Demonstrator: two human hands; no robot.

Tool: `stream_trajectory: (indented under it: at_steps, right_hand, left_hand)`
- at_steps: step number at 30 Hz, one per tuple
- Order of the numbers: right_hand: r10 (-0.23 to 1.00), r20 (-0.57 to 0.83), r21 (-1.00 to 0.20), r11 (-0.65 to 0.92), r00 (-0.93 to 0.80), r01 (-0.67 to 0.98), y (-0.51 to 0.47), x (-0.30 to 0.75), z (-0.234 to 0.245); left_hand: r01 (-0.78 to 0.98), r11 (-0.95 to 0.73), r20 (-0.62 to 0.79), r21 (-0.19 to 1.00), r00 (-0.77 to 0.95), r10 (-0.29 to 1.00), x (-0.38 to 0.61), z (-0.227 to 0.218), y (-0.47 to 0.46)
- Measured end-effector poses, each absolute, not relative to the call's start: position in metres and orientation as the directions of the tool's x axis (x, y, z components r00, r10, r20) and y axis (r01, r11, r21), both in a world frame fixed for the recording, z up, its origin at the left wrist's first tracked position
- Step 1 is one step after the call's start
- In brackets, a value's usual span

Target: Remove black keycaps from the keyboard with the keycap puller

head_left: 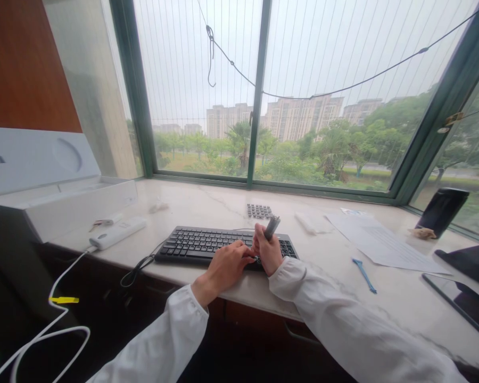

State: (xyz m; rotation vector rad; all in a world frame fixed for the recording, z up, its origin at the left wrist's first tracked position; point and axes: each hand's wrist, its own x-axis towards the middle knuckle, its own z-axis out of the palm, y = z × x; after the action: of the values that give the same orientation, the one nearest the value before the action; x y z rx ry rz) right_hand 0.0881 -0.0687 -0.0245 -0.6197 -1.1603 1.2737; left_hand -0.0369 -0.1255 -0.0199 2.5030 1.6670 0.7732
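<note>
A black keyboard (199,243) lies on the pale counter in front of me. My left hand (230,261) rests over its right part, fingers bent and drawn together. Whatever lies between those fingertips is hidden. Close against it, my right hand (267,250) is closed in a fist round a dark grey brush-like tool (272,227), held upright with its frayed-looking end on top. The tool's lower end and the keys below are covered by my hands. Behind the keyboard, several loose keycaps (259,211) are laid out in rows.
At the left stand an open white box (80,205) and a white power strip (117,233) with its cable. To the right are a clear plastic bag (313,222), a printed sheet (387,242), a blue tool (364,275), a black can (443,210) and a phone (463,306).
</note>
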Motion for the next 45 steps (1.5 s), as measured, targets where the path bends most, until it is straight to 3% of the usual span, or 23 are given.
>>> stream_trajectory:
  at_steps: [4,19,24,31,39,45]
  right_hand:
    - [0.871,0.471,-0.875,0.441,-0.141,-0.197,-0.076,0.088,-0.031]
    - [0.774,0.618,-0.781,0.625,-0.138,0.008,-0.092,0.093,-0.029]
    - [0.843,0.534,-0.842,0.524,-0.060,-0.130,-0.082,0.091,-0.033]
    - [0.963,0.259,-0.828,0.260,0.072,-0.497,-0.069,0.087,-0.026]
    - [0.946,0.288,-0.817,0.324,0.149,-0.478,-0.067,0.089,-0.024]
    - [0.976,0.206,-0.842,0.213,0.070,-0.495,-0.067,0.088,-0.025]
  left_hand:
    - [0.852,-0.442,0.383,0.283,0.322,0.866,-0.039,-0.018,-0.126]
    - [0.847,-0.460,0.381,0.268,0.345,0.858,-0.039,-0.019,-0.128]
    - [0.848,-0.439,0.367,0.296,0.323,0.872,-0.037,-0.018,-0.126]
    - [0.840,-0.455,0.360,0.296,0.343,0.868,-0.037,-0.015,-0.126]
    - [0.877,-0.424,0.313,0.225,0.347,0.884,-0.033,-0.012,-0.123]
    - [0.879,-0.423,0.328,0.221,0.341,0.881,-0.033,-0.015,-0.122]
